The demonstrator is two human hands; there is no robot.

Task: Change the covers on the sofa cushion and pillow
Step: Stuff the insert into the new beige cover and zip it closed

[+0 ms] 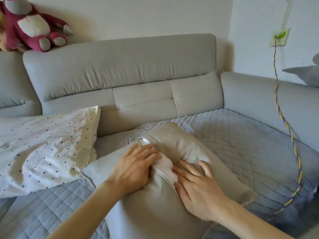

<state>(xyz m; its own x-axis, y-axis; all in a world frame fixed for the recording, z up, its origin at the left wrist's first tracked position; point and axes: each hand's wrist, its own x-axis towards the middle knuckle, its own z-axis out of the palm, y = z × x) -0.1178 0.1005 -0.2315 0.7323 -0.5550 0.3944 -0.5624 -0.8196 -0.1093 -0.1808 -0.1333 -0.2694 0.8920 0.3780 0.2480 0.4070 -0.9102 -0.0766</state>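
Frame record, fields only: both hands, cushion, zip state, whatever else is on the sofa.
cushion: beige cover, zip open, on quilted mat
insert: white, showing through the opening
left hand: fingers straight, pressing the insert at the zip opening
right hand: flat, fingers spread on the cushion
pillow: dotted, left of cushion
plush toy: atop sofa back, upper left
cable: hangs from wall socket, right

Left grip (136, 168) presses white insert (166, 165) at cushion cover (155, 213) zip opening; right grip (198, 192) flat on cover.

The left hand (136, 167) and right hand (198, 188) are bare (forearms too).
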